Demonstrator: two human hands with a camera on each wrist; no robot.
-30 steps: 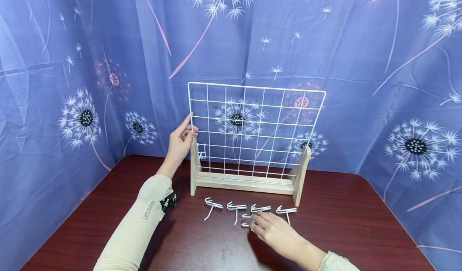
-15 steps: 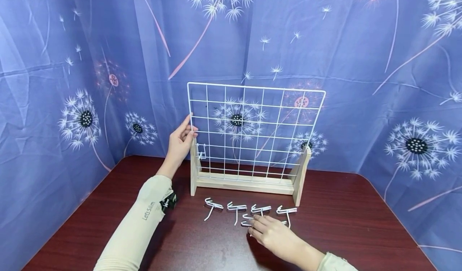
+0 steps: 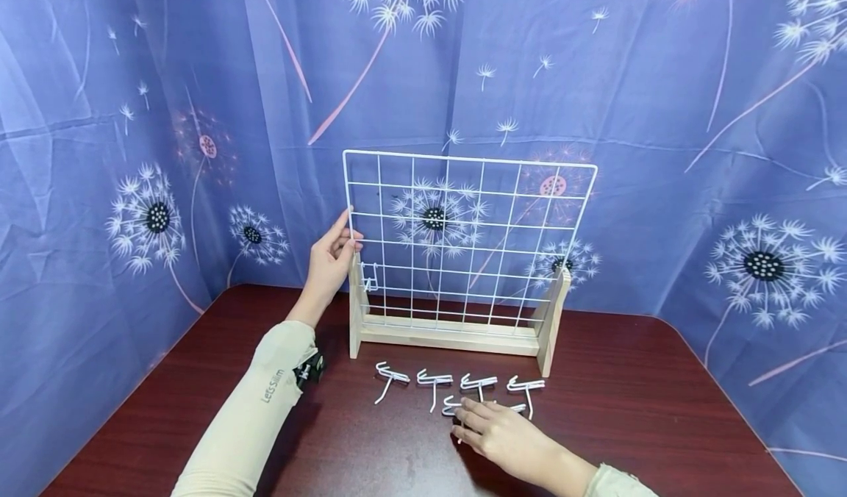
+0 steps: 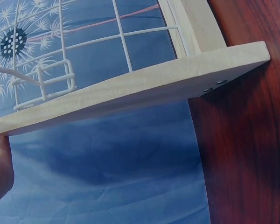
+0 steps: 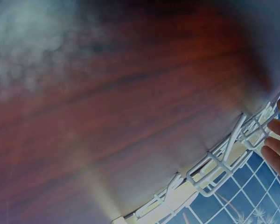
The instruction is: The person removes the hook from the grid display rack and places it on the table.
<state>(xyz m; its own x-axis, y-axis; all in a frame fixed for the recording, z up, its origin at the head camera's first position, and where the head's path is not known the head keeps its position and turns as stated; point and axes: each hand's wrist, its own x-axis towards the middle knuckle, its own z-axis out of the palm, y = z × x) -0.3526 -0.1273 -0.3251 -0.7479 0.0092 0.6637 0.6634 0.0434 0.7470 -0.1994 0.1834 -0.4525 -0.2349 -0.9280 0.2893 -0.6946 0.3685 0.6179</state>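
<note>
My left hand point(image 3: 327, 262) holds the left edge of a white wire grid panel point(image 3: 463, 158), just above its wooden stand point(image 3: 450, 337). In the left wrist view, that hand point(image 4: 0, 170) is at the left border beside the stand's side piece point(image 4: 130, 86). A white wire hook point(image 3: 369, 286) hangs low on the grid's left side. My right hand point(image 3: 506, 436) pinches another white wire hook point(image 3: 450, 411), most of it hidden under the fingers, low at the tabletop. In the right wrist view, fingers point(image 5: 277, 149) show at the right border.
Several more white wire hooks point(image 3: 433, 379) lie in a row on the dark red wooden table point(image 3: 635, 394), between the stand and my right hand. Behind the table hangs a blue curtain point(image 3: 629, 225) with dandelion prints. A black device point(image 3: 309, 369) sits at my left wrist.
My right hand has shifted slightly towards me, and the hook under it has tilted flatter, its prongs now closer together in view. The left hand and the grid have stayed put.
</note>
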